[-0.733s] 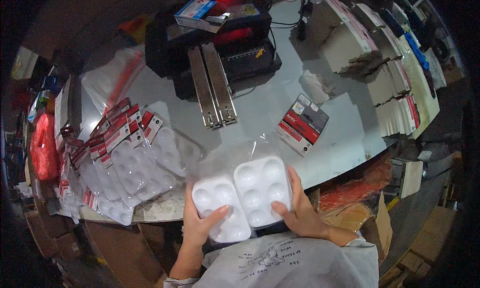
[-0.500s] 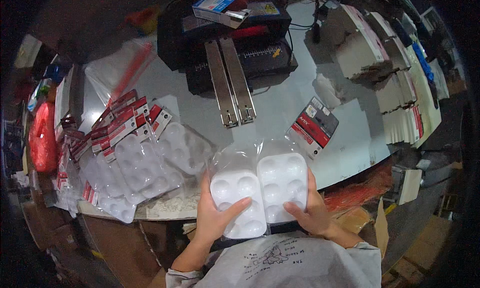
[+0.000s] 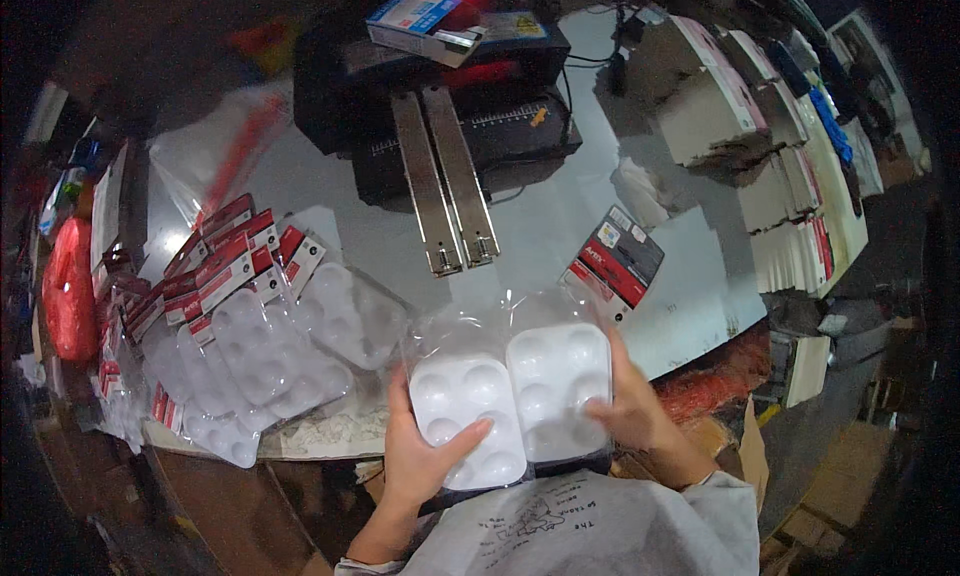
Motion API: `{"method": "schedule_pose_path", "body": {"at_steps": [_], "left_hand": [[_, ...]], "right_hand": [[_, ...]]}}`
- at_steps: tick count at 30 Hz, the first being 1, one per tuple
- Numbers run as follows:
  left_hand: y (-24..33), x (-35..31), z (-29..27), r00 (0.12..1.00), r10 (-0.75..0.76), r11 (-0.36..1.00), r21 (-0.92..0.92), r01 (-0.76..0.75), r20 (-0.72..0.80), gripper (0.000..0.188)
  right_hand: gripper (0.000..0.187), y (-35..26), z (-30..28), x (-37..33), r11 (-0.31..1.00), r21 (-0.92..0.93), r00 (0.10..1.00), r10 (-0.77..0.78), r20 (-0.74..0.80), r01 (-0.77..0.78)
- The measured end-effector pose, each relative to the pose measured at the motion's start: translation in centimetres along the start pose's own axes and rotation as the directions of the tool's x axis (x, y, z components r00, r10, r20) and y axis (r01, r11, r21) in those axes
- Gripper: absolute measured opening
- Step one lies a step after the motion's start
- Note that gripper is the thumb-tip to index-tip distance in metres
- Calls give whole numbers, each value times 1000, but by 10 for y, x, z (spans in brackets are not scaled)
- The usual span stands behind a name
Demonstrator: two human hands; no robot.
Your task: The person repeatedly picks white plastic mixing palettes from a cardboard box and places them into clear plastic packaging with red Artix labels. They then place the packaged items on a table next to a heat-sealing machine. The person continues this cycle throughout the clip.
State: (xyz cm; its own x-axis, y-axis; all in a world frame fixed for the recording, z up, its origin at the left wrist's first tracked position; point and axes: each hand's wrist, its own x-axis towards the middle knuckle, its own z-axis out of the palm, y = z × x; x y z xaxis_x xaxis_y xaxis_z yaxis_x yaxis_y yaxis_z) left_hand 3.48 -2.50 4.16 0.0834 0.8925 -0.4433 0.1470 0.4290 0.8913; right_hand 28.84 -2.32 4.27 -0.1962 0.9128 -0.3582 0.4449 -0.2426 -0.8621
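Note:
Side by side in front of me are two white plastic paint palettes with round wells, each inside a clear plastic bag. My left hand (image 3: pixel 415 456) grips the left palette (image 3: pixel 503 431), its thumb lying across the wells and its fingers hidden underneath. The right palette (image 3: pixel 560 376) stands slightly higher and meets the left one along its inner edge. At its outer edge is my right hand (image 3: pixel 640 416), thumb on top and slightly blurred, other fingers mostly hidden. The open ends of the clear bags (image 3: pixel 455 331) extend beyond the palettes.
Bagged palettes with red header cards (image 3: pixel 265 346) pile up at left. A black machine (image 3: pixel 450 146) with two metal rails (image 3: pixel 440 186) stands ahead, a small box (image 3: pixel 425 26) on top. A red-and-black header card (image 3: pixel 615 261) lies right, near stacks of cards (image 3: pixel 790 221).
The whole view has shifted slightly. My right thumb has slid outward toward the right palette's outer edge. My left hand keeps its hold on the left palette.

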Motion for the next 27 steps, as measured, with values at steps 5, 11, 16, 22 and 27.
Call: {"method": "schedule_pose_path", "body": {"at_steps": [5,11,16,22,27], "left_hand": [[1,-4,4,1000,-9,1000,-27,9,-28,84],[-1,-8,4,998,-41,996,-76,38,-46,81],[-7,1,10,1000,12,1000,-22,-12,-1,83],[-1,-5,6,994,-13,1000,-26,11,-106,82],[5,-6,8,997,-53,994,-97,47,-57,76]], "right_hand": [[102,1,19,-2,981,194,996,5,-86,12],[106,1,10,-3,950,310,996,61,-64,-39],[106,2,21,-1,928,373,992,57,-110,-12],[106,-4,18,-3,830,557,989,51,-139,35],[102,1,21,-3,929,365,992,95,-80,-59]]}}
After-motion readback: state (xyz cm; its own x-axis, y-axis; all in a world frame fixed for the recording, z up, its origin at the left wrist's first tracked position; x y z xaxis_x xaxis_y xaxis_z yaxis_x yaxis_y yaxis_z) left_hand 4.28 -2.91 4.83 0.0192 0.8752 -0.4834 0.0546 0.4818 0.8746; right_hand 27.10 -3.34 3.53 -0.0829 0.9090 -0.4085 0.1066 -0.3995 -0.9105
